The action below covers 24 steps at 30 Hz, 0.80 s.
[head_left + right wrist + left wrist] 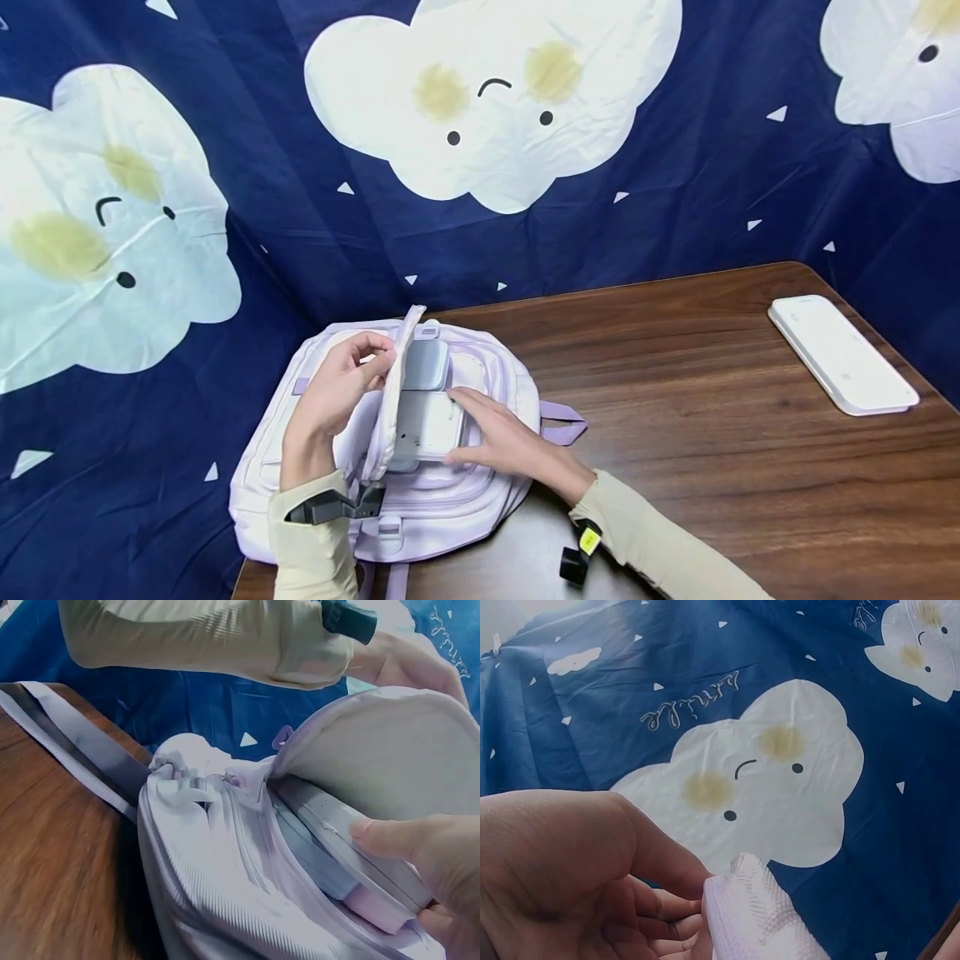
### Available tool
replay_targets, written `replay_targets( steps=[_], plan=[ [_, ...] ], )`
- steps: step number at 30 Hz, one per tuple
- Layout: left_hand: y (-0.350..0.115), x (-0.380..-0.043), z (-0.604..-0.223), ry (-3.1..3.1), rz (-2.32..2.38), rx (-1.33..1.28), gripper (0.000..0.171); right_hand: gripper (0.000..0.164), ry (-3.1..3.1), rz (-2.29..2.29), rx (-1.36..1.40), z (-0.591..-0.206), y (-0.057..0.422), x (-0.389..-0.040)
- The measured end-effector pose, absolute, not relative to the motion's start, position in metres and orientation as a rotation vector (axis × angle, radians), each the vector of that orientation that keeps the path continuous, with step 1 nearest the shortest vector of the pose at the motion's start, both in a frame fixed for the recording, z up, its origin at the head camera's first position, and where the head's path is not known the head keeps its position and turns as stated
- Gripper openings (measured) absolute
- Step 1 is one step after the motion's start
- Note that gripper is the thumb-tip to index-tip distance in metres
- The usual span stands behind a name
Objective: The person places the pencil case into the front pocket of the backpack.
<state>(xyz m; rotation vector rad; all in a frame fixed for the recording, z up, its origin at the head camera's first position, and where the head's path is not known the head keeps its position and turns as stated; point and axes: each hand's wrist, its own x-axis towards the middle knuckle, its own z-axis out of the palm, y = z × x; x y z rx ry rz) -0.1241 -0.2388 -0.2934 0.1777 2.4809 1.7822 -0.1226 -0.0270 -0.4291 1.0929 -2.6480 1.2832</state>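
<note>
A pale lilac backpack (255,500) lies on the table with its front pocket unzipped. My left hand (337,392) pinches the edge of the pocket flap (392,408) between thumb and fingers, holding it up; the left wrist view shows the pinched fabric (757,919) close up. Inside the pocket, my right hand (502,433) grips a flat white case (431,425), thumb and fingers at its edges. Against it, in the right wrist view, lie a blue-grey case (315,859) and a pinkish piece (379,909), both partly covered by the white case.
A long white case (840,354) lies near the right edge of the brown wooden table (675,358). Backpack straps (562,421) stick out beside the bag. A dark blue curtain (525,250) with cloud faces hangs behind the table.
</note>
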Motion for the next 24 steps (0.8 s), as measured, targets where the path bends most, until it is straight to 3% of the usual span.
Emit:
replay_targets(
  steps=[11,17,24],
  plan=[
    [-0.243,-0.127,-0.294,2.455,1.823,0.174,0.011,0.091,-2.673,1.238,1.048,-0.427,-0.044,-0.119],
    [-0.245,-0.127,-0.294,2.452,1.846,0.156,0.007,0.063,-2.665,1.23,0.981,-0.422,-0.027,-0.104],
    [-0.243,-0.128,-0.294,2.474,1.845,0.157,0.007,0.046,-2.651,1.211,1.253,-0.425,-0.019,-0.091]
  ],
)
